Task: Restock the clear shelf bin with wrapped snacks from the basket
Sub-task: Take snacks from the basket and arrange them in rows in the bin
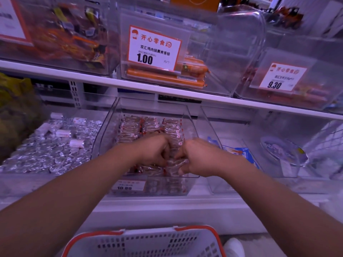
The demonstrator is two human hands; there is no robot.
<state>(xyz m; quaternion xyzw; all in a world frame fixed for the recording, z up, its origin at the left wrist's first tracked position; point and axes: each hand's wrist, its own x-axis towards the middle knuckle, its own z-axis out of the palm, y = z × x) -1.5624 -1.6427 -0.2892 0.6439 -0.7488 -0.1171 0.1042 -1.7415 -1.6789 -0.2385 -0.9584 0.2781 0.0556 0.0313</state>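
Snacks [171, 164]: light, crinkly, slippery film; best pinched at wrapper ends. Held in near bin [104, 138], left hand [157, 151] and right hand [193, 154] both curled round them.

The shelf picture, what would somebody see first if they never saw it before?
First, the two hands, left hand and right hand, meeting in the middle over the clear shelf bin, fingers curled on wrapped snacks stacked in rows inside. Next, the white price tag reading 1.00 on the shelf above, in front of long orange sausages. At the bottom edge sits a white basket with a red rim.
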